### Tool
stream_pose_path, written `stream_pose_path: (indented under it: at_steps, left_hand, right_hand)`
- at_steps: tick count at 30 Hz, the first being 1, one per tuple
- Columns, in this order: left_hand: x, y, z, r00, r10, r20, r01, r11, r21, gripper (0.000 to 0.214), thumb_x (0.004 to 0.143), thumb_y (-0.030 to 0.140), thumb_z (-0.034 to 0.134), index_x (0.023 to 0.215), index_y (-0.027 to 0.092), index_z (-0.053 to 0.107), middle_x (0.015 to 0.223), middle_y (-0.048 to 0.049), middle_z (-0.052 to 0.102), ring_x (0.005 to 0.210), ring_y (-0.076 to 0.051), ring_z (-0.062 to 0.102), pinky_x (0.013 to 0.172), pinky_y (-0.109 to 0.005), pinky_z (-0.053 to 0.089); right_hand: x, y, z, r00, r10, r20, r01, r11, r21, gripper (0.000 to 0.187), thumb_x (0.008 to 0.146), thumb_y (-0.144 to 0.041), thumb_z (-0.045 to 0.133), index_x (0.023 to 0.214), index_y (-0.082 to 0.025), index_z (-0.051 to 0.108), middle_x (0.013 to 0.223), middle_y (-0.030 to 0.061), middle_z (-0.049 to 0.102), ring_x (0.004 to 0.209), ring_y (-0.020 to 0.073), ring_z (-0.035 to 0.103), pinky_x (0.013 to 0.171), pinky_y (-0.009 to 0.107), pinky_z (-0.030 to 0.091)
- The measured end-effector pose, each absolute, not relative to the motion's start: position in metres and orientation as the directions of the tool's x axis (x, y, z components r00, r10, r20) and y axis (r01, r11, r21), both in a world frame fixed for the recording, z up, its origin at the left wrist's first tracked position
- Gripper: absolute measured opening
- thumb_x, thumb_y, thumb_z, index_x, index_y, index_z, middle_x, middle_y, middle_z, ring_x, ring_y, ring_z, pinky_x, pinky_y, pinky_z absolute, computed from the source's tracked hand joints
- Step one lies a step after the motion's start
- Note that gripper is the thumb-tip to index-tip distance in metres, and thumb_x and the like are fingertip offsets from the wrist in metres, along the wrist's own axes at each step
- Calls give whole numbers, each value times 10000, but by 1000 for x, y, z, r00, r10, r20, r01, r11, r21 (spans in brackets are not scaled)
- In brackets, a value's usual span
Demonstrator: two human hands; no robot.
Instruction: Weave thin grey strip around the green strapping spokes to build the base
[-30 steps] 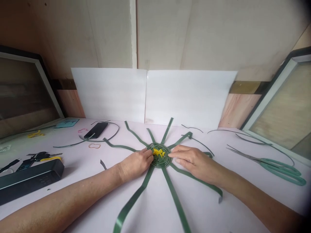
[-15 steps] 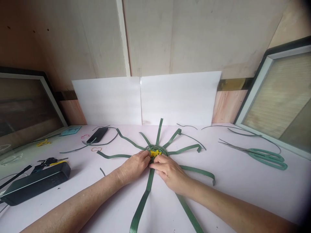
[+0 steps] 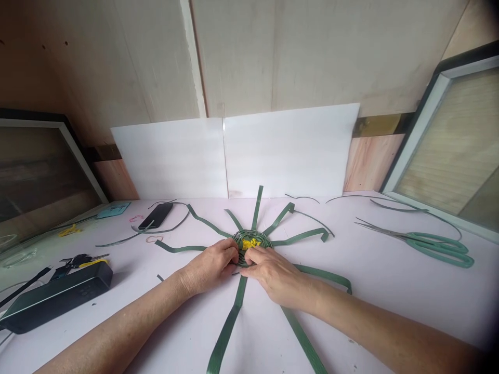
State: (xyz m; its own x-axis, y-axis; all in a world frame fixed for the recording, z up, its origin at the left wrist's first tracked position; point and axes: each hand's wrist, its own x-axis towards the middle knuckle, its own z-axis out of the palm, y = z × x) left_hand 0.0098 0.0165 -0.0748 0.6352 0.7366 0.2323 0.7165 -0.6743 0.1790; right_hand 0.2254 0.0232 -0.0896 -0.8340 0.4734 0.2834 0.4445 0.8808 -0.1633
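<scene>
A small round weave of green plastic strips (image 3: 268,238) lies on the table, with several long flat strips radiating outward like spokes. Yellow twisted bits (image 3: 251,243) sit in its middle. My left hand (image 3: 214,266) is closed at the near left rim, fingertips pinched on a thin green strip (image 3: 235,274) whose short end peeks out below. From the right, my right hand (image 3: 275,274) is closed on the near rim, thumb and index finger pinching the weave. The fingers cover the near part of the rim.
Green-handled scissors (image 3: 438,248) lie at right. At left are a black phone (image 3: 158,215), a dark box-shaped device (image 3: 58,296), keys (image 3: 78,261) and loose thin strips (image 3: 125,241). White boards (image 3: 288,150) stand at the back, with framed panes (image 3: 448,140) at both sides.
My left hand has shifted slightly left and down, away from my right hand, and a short thin strip end shows between them. The view has tilted a little.
</scene>
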Motion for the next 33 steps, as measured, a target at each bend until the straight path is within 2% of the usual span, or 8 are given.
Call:
stream_pose_path:
  at_steps: [5, 7, 11, 13, 15, 24, 30, 33]
  left_hand:
    - [18, 9, -72, 521, 830, 200, 840, -540, 48, 101, 788, 70, 493, 773, 154, 548, 887, -54, 538, 798, -171, 529, 673, -269, 479]
    - [21, 8, -71, 488, 854, 181, 863, -503, 42, 92, 767, 86, 499, 750, 161, 549, 858, -45, 541, 782, -174, 525, 646, -268, 453]
    - [18, 8, -69, 377, 919, 113, 874, -393, 285, 86, 725, 101, 501, 691, 174, 530, 804, 1, 526, 645, -114, 483, 577, -234, 395]
    - [14, 8, -68, 377, 924, 64, 834, -368, 411, 87, 737, 117, 500, 681, 177, 533, 801, 14, 522, 632, -100, 473, 572, -224, 382]
    - [11, 8, -66, 401, 915, 38, 798, -370, 477, 55, 740, 148, 534, 699, 180, 550, 810, 19, 521, 665, -104, 482, 586, -223, 379]
    - [7, 7, -65, 453, 890, 48, 749, -409, 521, 89, 721, 97, 530, 746, 182, 543, 818, 20, 497, 730, -118, 478, 623, -229, 380]
    - [0, 14, -71, 453, 890, 45, 682, -379, 626, 81, 827, 154, 519, 801, 177, 593, 872, 1, 529, 751, -117, 497, 674, -233, 418]
    - [3, 15, -78, 406, 910, 77, 680, -358, 640, 91, 826, 160, 553, 814, 180, 641, 855, -1, 541, 751, -119, 510, 680, -233, 423]
  right_hand:
    - [225, 22, -87, -838, 472, 272, 453, 881, -134, 440, 754, 54, 453, 1029, -202, 683, 887, 40, 479, 790, 168, 413, 689, 307, 336]
    - [225, 20, -86, -841, 466, 276, 454, 884, -110, 414, 759, 51, 447, 1003, -191, 677, 889, 44, 485, 796, 172, 418, 687, 310, 337]
    - [223, 14, -81, -850, 461, 254, 472, 881, -19, 363, 718, 66, 443, 931, -142, 652, 904, 64, 513, 813, 191, 429, 684, 328, 344]
    - [222, 11, -79, -855, 459, 241, 476, 879, 14, 375, 693, 75, 439, 935, -126, 642, 909, 71, 521, 815, 198, 435, 688, 337, 350]
    - [221, 10, -78, -856, 462, 233, 479, 878, 19, 383, 682, 79, 438, 942, -120, 636, 917, 72, 525, 812, 199, 439, 687, 339, 353]
    - [221, 13, -79, -857, 455, 243, 474, 880, 23, 336, 692, 71, 452, 903, -120, 631, 887, 68, 515, 777, 186, 426, 662, 330, 342]
    - [222, 15, -85, -866, 412, 285, 447, 892, 67, 387, 706, 56, 457, 1013, -111, 623, 909, 75, 523, 810, 206, 435, 662, 345, 335]
    - [222, 16, -86, -869, 398, 293, 435, 898, 71, 371, 729, 44, 453, 1022, -109, 623, 897, 73, 525, 806, 205, 433, 657, 345, 328]
